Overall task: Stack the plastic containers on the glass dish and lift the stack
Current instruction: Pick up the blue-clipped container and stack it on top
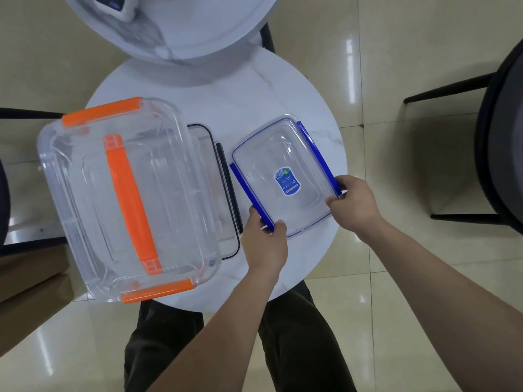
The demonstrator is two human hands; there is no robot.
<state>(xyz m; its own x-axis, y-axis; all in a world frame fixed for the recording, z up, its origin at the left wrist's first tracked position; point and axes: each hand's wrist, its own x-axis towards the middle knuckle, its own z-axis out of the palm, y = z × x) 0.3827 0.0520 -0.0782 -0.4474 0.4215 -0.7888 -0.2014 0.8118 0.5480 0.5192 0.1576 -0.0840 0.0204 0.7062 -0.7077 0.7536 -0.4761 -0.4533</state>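
A large clear plastic container (85, 193) with an orange handle and orange side clips rests on top of the glass dish (226, 199), whose dark-rimmed right edge sticks out from under it. To the right sits a smaller clear container with blue clips (271, 154) and a blue label on its lid. My left hand (264, 239) grips its near-left blue clip. My right hand (352, 203) holds its near-right corner. The small container stands apart from the dish, right beside it.
All of this sits on a round white marble table (220, 89). A second, higher round table (198, 24) overlaps its far edge. A dark chair (498, 142) stands at the right. My legs show below the table's near edge.
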